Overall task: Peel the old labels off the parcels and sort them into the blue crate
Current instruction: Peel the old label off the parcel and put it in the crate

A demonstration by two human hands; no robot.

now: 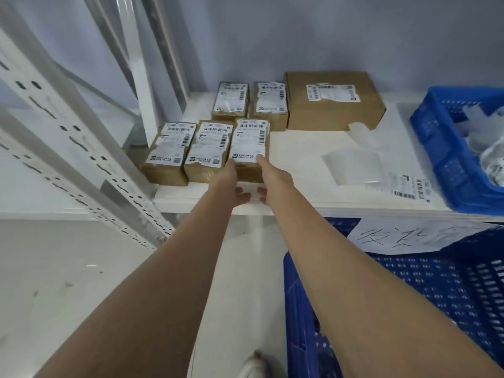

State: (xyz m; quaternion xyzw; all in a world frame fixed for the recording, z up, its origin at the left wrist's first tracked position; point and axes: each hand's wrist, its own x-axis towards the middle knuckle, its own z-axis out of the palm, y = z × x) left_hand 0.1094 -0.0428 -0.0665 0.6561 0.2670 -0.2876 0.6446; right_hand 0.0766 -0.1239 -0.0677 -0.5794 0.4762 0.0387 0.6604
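Several small brown parcels with white barcode labels lie on a white shelf [300, 165]. Both my hands hold the front right small parcel [249, 140] at its near end. My left hand [230, 184] grips its left corner, with fingers curled beneath. My right hand [274, 181] grips the right corner, its thumb lying on the label's lower edge. Two more parcels [210, 148] sit to the left, two behind [230, 100], and a larger box [332, 110] at the back right. A blue crate [433, 143] holding crumpled white paper stands on the shelf's right end.
Loose label sheets [354, 165] and a peeled barcode label [411, 186] lie on the shelf between the parcels and the crate. A second blue crate [409, 290] with a handwritten paper sign sits below. White perforated shelf posts [81, 148] rise at left.
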